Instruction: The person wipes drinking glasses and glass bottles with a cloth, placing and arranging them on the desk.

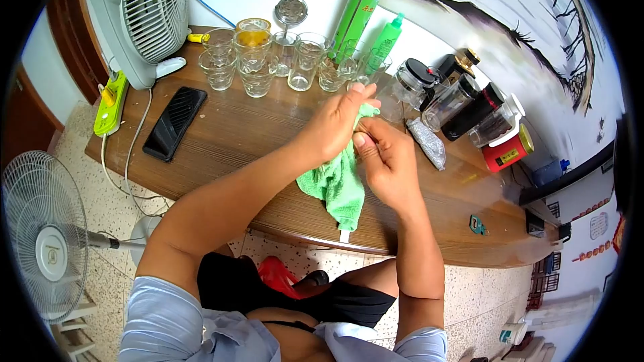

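A green cloth [343, 191] hangs from between my two hands above the front part of the brown table, with a white tag at its lower end. My left hand [337, 124] is closed around the cloth's upper part, thumb pointing up. Beside it, my right hand [390, 161] pinches the cloth with thumb and bent fingers. Whether something else is wrapped inside the cloth is hidden by my fingers. Just beyond my hands stand several clear glasses, among them a tall glass [308, 62] and a swirled glass [256, 74].
A black phone [175, 124] lies left, near a box fan [137, 20] and a green power strip [111, 104]. Behind are a green spray can [362, 10] and green bottle [385, 41]. A glass teapot [409, 84], bottles and a red tin [508, 150] stand right.
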{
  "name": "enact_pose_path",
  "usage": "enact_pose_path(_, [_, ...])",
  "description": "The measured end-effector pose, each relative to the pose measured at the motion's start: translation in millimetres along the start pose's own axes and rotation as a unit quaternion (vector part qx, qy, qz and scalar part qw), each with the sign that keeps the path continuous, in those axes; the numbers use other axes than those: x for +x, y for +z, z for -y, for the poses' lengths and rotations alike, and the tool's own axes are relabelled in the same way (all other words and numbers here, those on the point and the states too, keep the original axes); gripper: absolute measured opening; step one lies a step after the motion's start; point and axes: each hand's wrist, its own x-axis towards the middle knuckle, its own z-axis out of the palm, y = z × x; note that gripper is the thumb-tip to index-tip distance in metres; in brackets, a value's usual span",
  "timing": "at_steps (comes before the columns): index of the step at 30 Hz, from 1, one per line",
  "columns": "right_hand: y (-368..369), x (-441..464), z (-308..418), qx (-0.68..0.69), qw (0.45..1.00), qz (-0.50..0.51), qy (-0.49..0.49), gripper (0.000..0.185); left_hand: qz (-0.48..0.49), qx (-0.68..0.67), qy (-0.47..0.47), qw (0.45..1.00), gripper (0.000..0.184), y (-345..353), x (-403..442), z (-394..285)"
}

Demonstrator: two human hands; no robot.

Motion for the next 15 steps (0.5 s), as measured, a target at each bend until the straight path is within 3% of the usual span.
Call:
enact_pose_path(3, [1, 1, -4, 0.093, 0.995, -0.04, -0.024, 0.014, -0.016, -0.155, -0.089, 0.984, 0.073, 2, -2, -7])
enact_pose_path(6, [1, 3, -6, 0.043, 0.99, -0.117, -0.061, 0.015, -0.021, -0.213, -0.156, 0.964, 0.07, 4, -4, -6])
enact_pose_path(8, [-1, 3, -1, 0.004, 0.99, -0.137, -0.036, 0.015, -0.024, -0.226, -0.185, 0.956, 0.068, 13, -8, -8])
enact_pose_path(9, [-1, 3, -1, -0.013, 0.988, -0.15, -0.038, 0.015, -0.048, -0.175, -0.174, 0.968, 0.069, 16, -8, -4])
enact_pose_path(12, [-5, 4, -4, -0.054, 0.99, -0.133, -0.014, 0.012, 0.002, 0.137, -0.012, 0.991, 0.07, 12, -11, 0])
enact_pose_path(15, [-7, 2, -10, -0.036, 0.997, -0.065, 0.016, 0.011, -0.013, 0.139, -0.046, 0.989, 0.074, 17, -15, -2])
